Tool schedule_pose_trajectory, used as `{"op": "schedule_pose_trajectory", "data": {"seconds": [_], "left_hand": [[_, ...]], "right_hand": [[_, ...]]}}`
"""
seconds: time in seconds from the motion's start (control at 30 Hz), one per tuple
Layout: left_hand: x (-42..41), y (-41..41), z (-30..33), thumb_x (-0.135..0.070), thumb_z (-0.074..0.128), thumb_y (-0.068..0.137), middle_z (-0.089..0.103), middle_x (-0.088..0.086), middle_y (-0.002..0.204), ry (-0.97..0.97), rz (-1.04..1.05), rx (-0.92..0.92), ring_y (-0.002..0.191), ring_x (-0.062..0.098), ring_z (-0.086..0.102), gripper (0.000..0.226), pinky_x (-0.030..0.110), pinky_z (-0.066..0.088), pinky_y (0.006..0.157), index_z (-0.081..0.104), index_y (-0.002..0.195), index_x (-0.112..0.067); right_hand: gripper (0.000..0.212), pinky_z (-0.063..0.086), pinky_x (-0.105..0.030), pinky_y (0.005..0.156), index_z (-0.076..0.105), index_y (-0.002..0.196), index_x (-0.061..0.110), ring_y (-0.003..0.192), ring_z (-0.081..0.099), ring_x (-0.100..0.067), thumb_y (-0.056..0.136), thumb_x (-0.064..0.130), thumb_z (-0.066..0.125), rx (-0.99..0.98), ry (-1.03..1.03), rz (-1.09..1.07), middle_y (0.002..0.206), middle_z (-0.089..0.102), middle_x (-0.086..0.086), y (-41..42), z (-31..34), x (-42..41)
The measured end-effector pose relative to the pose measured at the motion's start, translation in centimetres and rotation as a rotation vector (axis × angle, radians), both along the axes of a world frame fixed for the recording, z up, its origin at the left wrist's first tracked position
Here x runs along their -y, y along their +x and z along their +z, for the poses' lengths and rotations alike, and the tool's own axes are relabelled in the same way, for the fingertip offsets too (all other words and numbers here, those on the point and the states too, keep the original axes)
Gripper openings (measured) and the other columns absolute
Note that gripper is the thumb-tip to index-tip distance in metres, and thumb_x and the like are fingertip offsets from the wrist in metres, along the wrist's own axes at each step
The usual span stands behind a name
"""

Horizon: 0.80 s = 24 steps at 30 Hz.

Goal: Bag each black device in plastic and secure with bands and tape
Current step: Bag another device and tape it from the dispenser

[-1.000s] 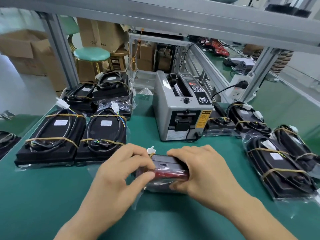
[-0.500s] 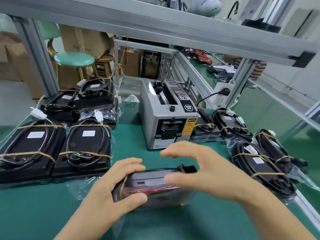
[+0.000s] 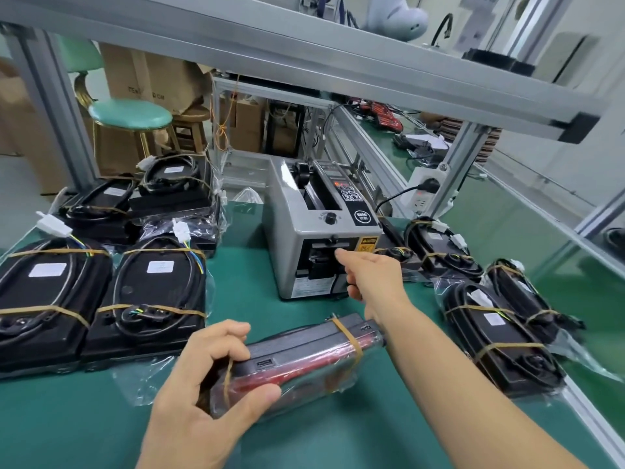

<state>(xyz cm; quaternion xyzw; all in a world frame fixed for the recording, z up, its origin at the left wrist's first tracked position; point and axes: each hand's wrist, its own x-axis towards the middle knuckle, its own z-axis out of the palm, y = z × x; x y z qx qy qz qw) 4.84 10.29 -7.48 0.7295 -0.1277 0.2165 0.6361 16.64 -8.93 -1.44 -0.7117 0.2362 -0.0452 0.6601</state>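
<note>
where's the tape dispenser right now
The grey tape dispenser stands at the middle of the green bench in the head view, between the bagged devices on either side. The right hand reaches to its front slot.

We see a matt green mat (image 3: 101,418) covering the bench, smooth and slightly soft-looking. The black device (image 3: 297,353) has matt plastic casing, wrapped in a clear glossy plastic bag (image 3: 314,380) (crinkled, catching light) and tan rubber bands (image 3: 348,336). The tape dispenser (image 3: 304,265) looks like grey painted metal, satin. The frame (image 3: 304,62) overhead is brushed aluminium; cardboard boxes (image 3: 148,76) behind look dull and papery.
</note>
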Motion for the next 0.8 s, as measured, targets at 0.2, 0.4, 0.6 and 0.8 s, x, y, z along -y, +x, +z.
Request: {"op": "schedule_pose_trajectory", "data": {"seconds": [0.2, 0.4, 0.6, 0.8], "left_hand": [[0.2, -0.2, -0.1, -0.042, 0.076, 0.058, 0.062, -0.006, 0.109, -0.047, 0.058, 0.016, 0.084, 0.004, 0.062, 0.033, 0.007, 0.046, 0.079, 0.06, 0.086, -0.036], [-1.4, -0.5, -0.3, -0.036, 0.074, 0.058, 0.058, -0.004, 0.125, 0.005, -0.072, -0.037, 0.109, 0.013, 0.06, 0.042, 0.02, 0.047, 0.093, 0.059, 0.098, -0.035], [1.3, -0.6, -0.2, -0.035, 0.071, 0.062, 0.061, -0.008, 0.116, -0.095, 0.084, -0.018, 0.108, 0.017, 0.058, 0.027, 0.02, 0.044, 0.091, 0.06, 0.086, -0.039], [4.0, -2.1, 0.0, -0.031, 0.068, 0.066, 0.057, -0.005, 0.115, -0.096, 0.206, 0.034, 0.1, 0.007, 0.059, 0.018, 0.006, 0.04, 0.083, 0.063, 0.083, -0.034]], "right_hand": [[0.017, 0.032, -0.015, 0.035, 0.062, 0.07, 0.011, 0.042, 0.034, -0.011, 0.08, 0.011, 0.077, -0.07, 0.102, -0.07, 0.049, 0.047, 0.0, 0.8, 0.1, -0.7], [0.022, 0.022, -0.017, 0.041, 0.053, 0.07, 0.014, 0.046, 0.028, -0.007, 0.086, 0.011, 0.067, -0.133, 0.242, -0.002, 0.056, 0.04, 0.003, 0.5, 1.1, -0.3], [0.01, 0.037, -0.019, 0.064, 0.07, 0.064, 0.023, 0.061, 0.052, -0.001, 0.071, 0.028, 0.075, 0.117, 0.125, 0.387, 0.065, 0.058, 0.013, -7.8, 6.2, -0.1], [0.012, 0.029, -0.021, 0.094, 0.074, 0.064, 0.013, 0.119, 0.043, 0.019, 0.07, 0.022, 0.078, 0.204, -0.082, 0.451, 0.118, 0.06, 0.029, -11.8, 4.4, -2.1]]}}
